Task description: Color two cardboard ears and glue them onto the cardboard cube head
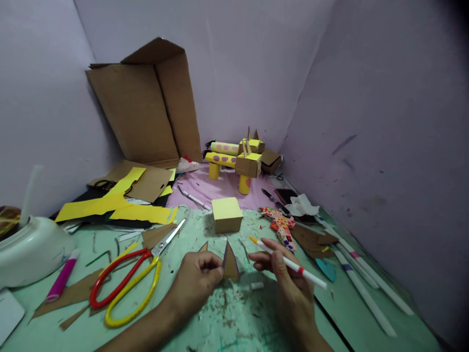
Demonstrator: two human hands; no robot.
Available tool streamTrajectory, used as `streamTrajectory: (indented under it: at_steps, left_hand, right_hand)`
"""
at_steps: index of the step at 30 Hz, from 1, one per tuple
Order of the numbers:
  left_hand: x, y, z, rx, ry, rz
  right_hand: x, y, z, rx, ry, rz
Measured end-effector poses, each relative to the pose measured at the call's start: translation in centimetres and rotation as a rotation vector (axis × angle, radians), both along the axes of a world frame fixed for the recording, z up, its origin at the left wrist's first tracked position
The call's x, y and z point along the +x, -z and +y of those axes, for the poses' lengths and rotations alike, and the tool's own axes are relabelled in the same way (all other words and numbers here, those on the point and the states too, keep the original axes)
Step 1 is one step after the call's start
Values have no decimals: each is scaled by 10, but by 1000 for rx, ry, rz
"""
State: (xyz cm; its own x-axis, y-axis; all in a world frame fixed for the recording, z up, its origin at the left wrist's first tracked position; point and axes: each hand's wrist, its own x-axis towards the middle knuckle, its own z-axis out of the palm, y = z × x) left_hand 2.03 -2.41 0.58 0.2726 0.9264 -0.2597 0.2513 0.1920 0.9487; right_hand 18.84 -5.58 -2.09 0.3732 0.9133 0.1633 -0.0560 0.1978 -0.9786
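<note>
My left hand [200, 278] is closed, its thumb and fingertips pinching the left edge of a small pointed cardboard triangle [230, 264] with a dark outline. Part of a second cardboard piece [204, 247] shows behind the knuckles. In my right hand [287, 278] is a white marker [293, 266], its orange tip pointing up and left, away from the cardboard. A white cap [257, 285] lies on the green table between my hands. Beyond them sits a small box [227, 226] with a pale yellow top.
Red and yellow scissors [141, 274], yellow paper strips [91, 206] and a magenta tube [62, 277] lie left. White markers [366, 293] and a patterned cloth piece [282, 227] lie right. Cardboard animal figures [248, 165] and a large cardboard box [135, 112] stand at the back.
</note>
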Motion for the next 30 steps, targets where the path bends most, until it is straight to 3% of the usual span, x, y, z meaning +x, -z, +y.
streamTrajectory:
  at_steps: [5,9,13,17,23,30]
  left_hand:
    - [0,0,0,-129,-37,-68]
    - [1,1,0,-126,-22,-51]
    - [0,1,-2,-12,14,-32]
    - [-1,-2,-6,137,15,-42]
    - [0,3,-4,-202,10,-35]
    - [2,3,-3,-218,-2,-46]
  right_hand:
    - [6,4,-7,127,92,-91]
    - [4,2,-13,101,126,-161]
    - [-3,-2,-17,61,130,-57]
    - [0,-1,-15,125,107,-62]
    - [8,5,-13,188,109,-21]
    - [5,2,-15,78,72,-127]
